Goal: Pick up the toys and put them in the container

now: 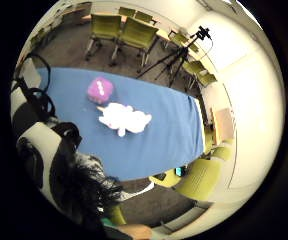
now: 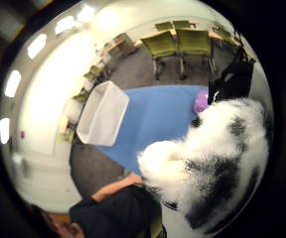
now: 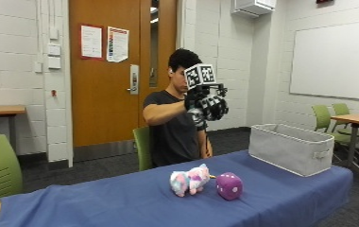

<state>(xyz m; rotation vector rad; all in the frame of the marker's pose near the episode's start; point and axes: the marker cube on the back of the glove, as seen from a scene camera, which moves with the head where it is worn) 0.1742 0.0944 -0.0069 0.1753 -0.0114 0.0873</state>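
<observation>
Outside view: 2 toys, a pastel plush point(image 3: 189, 179) and a purple die point(image 3: 229, 186), lie on the blue table point(image 3: 104, 198), well apart from the grey container point(image 3: 291, 148). Thumb-side view: the raised right hand point(image 3: 206, 105) grips a black-and-white plush point(image 2: 217, 158).

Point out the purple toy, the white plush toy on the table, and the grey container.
purple toy point(image 3: 229, 186): outside view, middle of its dotted front.
white plush toy point(image 3: 189, 180): outside view, middle of its body.
grey container point(image 3: 286, 152): outside view, its long side wall.
</observation>
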